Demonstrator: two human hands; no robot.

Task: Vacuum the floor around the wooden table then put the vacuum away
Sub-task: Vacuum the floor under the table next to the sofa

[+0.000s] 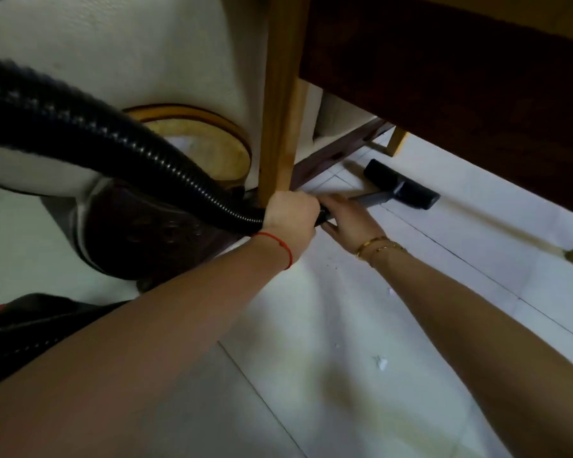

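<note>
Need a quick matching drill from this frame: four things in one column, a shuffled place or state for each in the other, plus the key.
Things:
1. floor nozzle
2. left hand
3. paper scrap
4. round stool

Places or states:
A. lies on the tile between the two forearms
B. on the floor under the wooden table
C. stands behind the table leg, by the wall
D. wrapped round the end of the black hose

Pairs: 1-B, 2-D, 3-A, 4-C
</note>
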